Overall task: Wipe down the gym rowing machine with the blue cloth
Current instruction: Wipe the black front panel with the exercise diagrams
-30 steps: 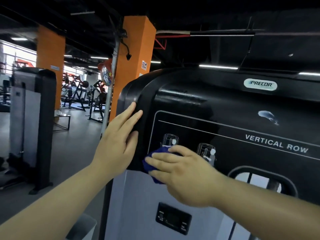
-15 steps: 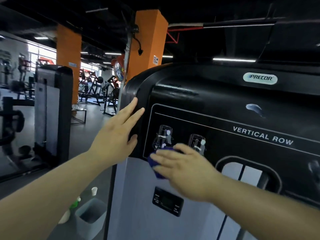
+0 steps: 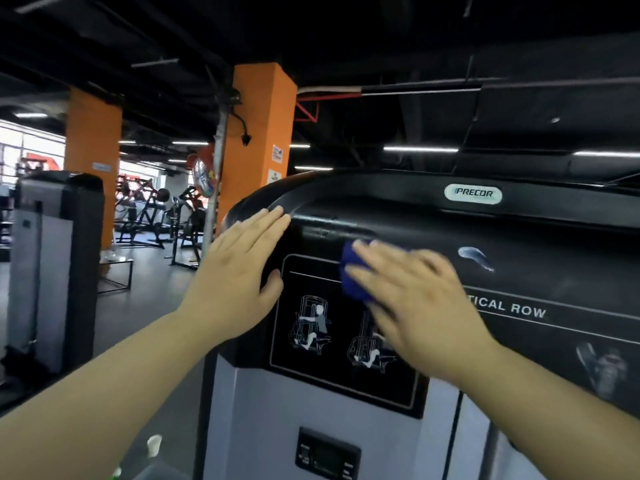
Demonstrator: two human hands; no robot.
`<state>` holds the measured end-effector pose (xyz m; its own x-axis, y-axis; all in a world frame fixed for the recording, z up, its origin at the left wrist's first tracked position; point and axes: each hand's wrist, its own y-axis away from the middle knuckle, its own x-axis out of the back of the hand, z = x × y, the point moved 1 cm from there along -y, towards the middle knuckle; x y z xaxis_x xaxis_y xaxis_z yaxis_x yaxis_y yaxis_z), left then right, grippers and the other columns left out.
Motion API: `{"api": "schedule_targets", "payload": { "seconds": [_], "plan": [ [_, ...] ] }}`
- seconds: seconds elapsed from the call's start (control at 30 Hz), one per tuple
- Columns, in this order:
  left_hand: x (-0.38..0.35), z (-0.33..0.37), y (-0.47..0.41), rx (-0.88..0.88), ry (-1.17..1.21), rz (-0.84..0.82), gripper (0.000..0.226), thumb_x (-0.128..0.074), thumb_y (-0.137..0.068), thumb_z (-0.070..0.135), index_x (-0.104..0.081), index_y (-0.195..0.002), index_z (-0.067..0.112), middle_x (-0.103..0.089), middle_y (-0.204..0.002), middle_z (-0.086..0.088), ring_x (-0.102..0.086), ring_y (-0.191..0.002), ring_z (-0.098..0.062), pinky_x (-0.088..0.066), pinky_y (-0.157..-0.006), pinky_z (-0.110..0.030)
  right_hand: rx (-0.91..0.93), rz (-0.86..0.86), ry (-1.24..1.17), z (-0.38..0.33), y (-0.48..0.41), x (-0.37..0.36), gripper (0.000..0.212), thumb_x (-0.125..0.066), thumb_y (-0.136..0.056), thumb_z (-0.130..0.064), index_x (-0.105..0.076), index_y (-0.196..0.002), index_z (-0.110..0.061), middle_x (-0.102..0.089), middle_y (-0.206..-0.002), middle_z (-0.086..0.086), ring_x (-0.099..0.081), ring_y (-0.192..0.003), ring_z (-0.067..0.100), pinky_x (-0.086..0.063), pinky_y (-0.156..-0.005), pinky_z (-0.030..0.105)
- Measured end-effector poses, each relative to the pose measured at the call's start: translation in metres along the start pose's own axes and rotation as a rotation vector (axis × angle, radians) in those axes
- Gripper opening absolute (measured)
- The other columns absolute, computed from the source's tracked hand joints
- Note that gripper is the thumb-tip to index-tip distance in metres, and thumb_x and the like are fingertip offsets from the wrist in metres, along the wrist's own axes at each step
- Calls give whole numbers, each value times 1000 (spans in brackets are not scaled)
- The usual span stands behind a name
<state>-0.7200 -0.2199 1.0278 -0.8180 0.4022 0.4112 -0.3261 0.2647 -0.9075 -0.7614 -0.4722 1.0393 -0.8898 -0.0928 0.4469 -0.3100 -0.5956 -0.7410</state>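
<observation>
The rowing machine's black shroud [image 3: 433, 223] fills the right half of the view, marked "VERTICAL ROW" with a Precor badge. My right hand [image 3: 415, 303] presses the blue cloth [image 3: 349, 271] flat against the black panel, fingers straight and blurred by motion; only the cloth's left part shows past my fingertips. My left hand [image 3: 235, 275] rests flat with straight fingers on the shroud's rounded left corner, thumb against the side edge. A pale smear [image 3: 474, 256] sits on the panel to the right of the cloth.
Below the black panel is the grey housing [image 3: 263, 410] with a small display [image 3: 327, 455]. Another grey-and-black machine [image 3: 55, 265] stands at left. Orange pillars [image 3: 259, 133] and more gym equipment [image 3: 156, 216] stand behind. A pale object [image 3: 154, 445] lies on the floor below.
My right hand has swept the blue cloth up from the lower edge of the diagram panel to above it. My left hand stays on the corner. The view has tilted.
</observation>
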Motion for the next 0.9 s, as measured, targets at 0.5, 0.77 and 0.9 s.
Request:
{"api": "schedule_targets", "payload": {
  "seconds": [0.5,0.77,0.9],
  "plan": [
    [-25,-29,-5,-207,-59,267,52,-47,-90,26,-53,-139,10,-46,-148,-3,-41,-138,-17,-32,-115,-45,-140,-114,4,-26,-43,1,53,-50,-86,-37,-52,-140,-30,-42,-153,-7,-37,-141,11,-19,-112,32],
    [-21,-8,-6,-73,-88,261,52,-47,-85,23,-58,-134,8,-54,-142,-6,-47,-133,-20,-22,-119,-49,-301,42,65,-14,-12,10,51,-49,-85,-31,-58,-134,-19,-50,-147,4,-43,-135,19,-25,-109,37],
    [-23,20,-16,-57,74,158,57,-41,-84,23,-52,-139,9,-50,-146,-7,-42,-137,-21,-15,-121,-41,-132,-82,56,-14,-16,6,53,-45,-86,-31,-57,-136,-21,-45,-151,2,-41,-139,19,-23,-112,34]
  ]
}}
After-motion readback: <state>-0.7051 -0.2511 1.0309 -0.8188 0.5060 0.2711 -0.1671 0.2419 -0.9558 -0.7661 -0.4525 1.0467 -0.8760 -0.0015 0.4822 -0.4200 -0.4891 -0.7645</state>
